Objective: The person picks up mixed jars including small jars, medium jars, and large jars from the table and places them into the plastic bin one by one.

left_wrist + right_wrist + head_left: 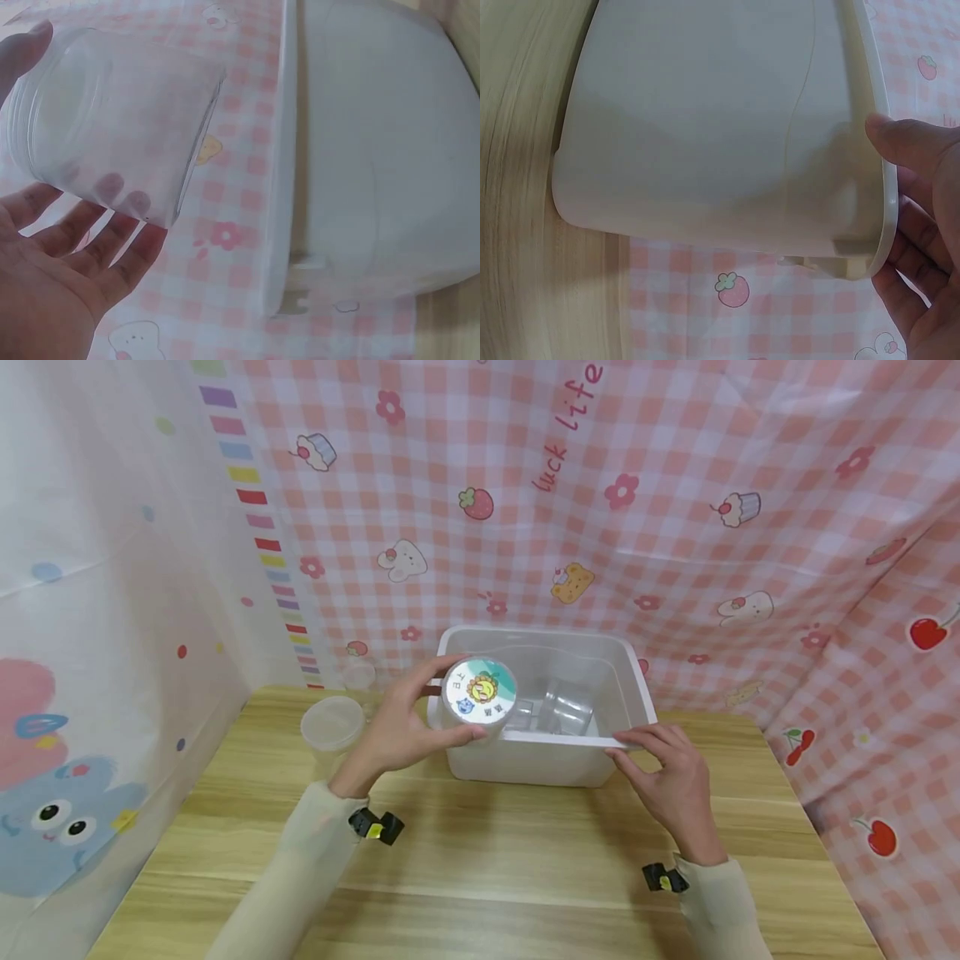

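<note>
My left hand (405, 722) grips a clear plastic jar (150, 112) whose lid (480, 692) carries a printed smiling sunflower. In the head view this jar is over the front left rim of a white plastic bin (532, 766). The left wrist view shows the thumb on one side of the jar and the fingers on the other. At the bin's front right corner, my right hand (671, 781) pinches the rim, thumb outside and fingers over the inner side (915, 146). Clear containers (567, 710) lie inside the bin.
Left of the bin, a clear lidded jar (332, 724) stands on the wooden table (480, 877). Behind it is another clear container (360, 675), partly hidden. A pink checked cloth (525, 527) hangs behind the bin, and a white cloth (112, 568) hangs at the left.
</note>
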Tool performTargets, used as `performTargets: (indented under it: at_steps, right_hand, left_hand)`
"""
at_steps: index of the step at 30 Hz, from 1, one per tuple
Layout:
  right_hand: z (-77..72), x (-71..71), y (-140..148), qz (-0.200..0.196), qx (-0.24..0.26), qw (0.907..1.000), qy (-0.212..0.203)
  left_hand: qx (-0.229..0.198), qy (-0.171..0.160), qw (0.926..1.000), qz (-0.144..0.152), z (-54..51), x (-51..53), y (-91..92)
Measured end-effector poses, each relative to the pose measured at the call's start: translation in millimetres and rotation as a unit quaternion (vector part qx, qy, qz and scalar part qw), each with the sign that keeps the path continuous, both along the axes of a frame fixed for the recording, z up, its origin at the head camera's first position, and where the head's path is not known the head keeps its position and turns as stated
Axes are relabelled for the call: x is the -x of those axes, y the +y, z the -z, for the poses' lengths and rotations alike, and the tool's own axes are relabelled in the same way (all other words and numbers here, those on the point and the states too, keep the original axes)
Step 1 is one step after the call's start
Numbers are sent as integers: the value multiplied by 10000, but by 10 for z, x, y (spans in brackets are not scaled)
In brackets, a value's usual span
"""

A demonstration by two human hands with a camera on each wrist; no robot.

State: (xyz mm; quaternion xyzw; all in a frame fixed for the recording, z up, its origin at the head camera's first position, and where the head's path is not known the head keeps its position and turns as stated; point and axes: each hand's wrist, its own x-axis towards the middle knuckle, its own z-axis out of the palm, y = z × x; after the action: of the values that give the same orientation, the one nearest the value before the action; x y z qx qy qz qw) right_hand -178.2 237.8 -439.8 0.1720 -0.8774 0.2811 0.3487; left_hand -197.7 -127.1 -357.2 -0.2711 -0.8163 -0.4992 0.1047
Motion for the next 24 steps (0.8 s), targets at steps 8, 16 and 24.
performTargets:
  at_steps: [8,16,24]
  right_hand:
    - [-13,-18,9,55,50,10000,-12]
    - [0,-9,2,56,145,9999,9]
    - [27,11,-3,15,156,9999,13]
  left_hand:
    - [295,285,9991,-85,-103,226,87]
    - [888,688,9937,-36,-179,439,150]
    - [1742,732,9819,-148,-186,572,188]
